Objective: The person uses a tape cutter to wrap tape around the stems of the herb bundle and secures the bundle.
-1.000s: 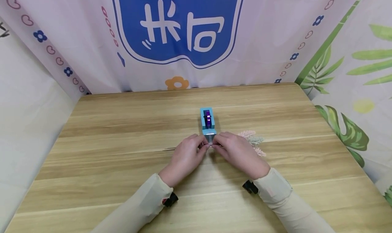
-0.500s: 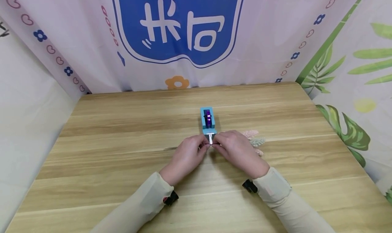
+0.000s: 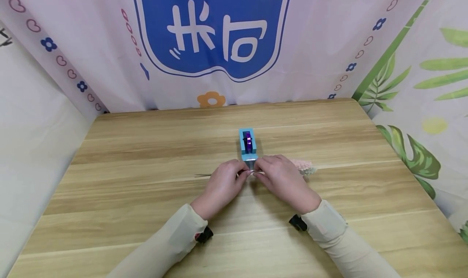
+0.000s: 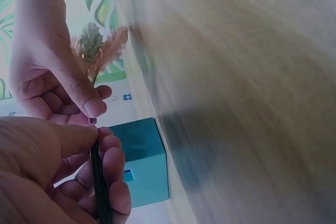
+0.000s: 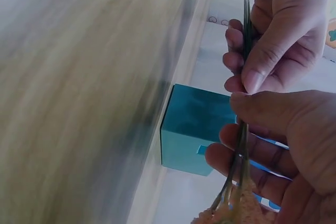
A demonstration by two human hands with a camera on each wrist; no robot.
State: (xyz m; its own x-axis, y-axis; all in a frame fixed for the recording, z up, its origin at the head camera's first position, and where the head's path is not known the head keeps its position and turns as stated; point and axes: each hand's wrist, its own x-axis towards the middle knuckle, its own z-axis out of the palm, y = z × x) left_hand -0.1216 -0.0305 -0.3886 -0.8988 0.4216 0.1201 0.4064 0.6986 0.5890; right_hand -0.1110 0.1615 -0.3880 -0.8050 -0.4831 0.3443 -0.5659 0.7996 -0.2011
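Note:
A small bundle of fluffy pink and grey-green flower sprigs (image 3: pixel 301 166) lies crosswise in front of a light-blue tape dispenser (image 3: pixel 242 144). My left hand (image 3: pixel 221 183) pinches the thin dark stems (image 4: pixel 98 182) between thumb and fingers, their bare ends poking out to the left. Close beside it, my right hand (image 3: pixel 288 183) pinches the same stems nearer the flower heads, the thumbs almost meeting. From the dispenser's front edge a strip of clear tape (image 3: pixel 251 165) runs down to the stems between the fingertips. The fingers partly hide where tape meets stems.
A shiny purple tape roll (image 3: pixel 249 141) sits in the dispenser. The wooden table (image 3: pixel 146 156) ends at a printed cloth (image 3: pixel 310 66) behind. A black wrist camera (image 3: pixel 204 235) is strapped at the left cuff, another (image 3: pixel 298 222) at the right.
The flower heads have turned, from a spread of pink, green and pink to pink above green, closer together. Both hands stay almost in place at the tape.

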